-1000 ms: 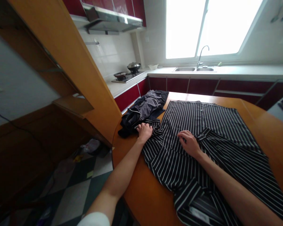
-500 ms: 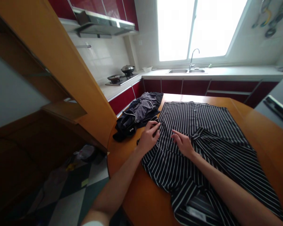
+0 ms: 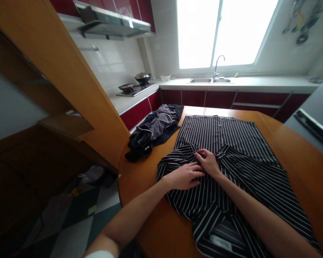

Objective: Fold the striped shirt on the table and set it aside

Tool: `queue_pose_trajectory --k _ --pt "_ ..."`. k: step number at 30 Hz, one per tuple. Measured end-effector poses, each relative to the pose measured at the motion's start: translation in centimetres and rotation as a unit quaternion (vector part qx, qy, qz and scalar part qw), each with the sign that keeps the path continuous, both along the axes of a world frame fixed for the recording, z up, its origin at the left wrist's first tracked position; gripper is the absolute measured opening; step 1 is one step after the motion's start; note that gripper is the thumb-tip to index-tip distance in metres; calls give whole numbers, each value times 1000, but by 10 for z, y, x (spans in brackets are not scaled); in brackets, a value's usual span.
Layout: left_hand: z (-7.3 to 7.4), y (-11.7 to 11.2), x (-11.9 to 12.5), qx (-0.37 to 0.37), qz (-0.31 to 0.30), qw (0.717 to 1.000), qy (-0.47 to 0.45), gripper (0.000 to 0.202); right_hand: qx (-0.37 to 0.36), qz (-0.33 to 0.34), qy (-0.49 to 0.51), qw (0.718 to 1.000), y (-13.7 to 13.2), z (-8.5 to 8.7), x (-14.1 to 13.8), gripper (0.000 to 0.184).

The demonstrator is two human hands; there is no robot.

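A black shirt with white stripes (image 3: 204,129) lies spread on the wooden table, its collar toward me and its hem at the far side. Both sleeves are folded inward across the body. My left hand (image 3: 187,176) rests on the left sleeve, palm down, fingers loosely apart. Just beyond it, my right hand (image 3: 208,164) has its thumb and fingers closed on the cloth at the end of that sleeve, near the middle of the shirt. The fingertips partly cover the cuff.
A heap of dark and grey clothes (image 3: 158,125) lies at the table's left edge. The wooden table (image 3: 142,179) has a rounded rim. Behind are a stove with a lidded pan (image 3: 142,77), a sink (image 3: 200,81) and a window. A wooden partition (image 3: 97,104) stands left.
My left hand has moved right, bringing the left sleeve over onto the shirt body, and now lies flatter. My right hand has closed on the cloth at the sleeve's end.
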State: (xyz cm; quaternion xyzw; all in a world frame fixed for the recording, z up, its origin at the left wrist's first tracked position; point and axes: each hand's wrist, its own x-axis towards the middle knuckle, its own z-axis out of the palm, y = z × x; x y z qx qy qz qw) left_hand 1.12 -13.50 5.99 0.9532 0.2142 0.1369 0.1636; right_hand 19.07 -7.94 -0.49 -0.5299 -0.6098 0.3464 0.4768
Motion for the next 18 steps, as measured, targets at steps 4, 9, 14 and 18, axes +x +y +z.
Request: queue_pose_trajectory --k 4,9,14,18 --pt "19 0 -10 -81 -15 992 -96 29 32 -19 -5 999 0 4 -1 21" --pt "33 17 -35 -61 210 894 -391 25 92 -33 -34 995 -9 55 10 21" --pt "16 48 -58 -26 391 787 -476 17 162 -70 -82 981 -22 115 34 23" --pt "-2 60 -59 -29 389 844 -369 14 143 -94 -117 978 -22 128 54 26"
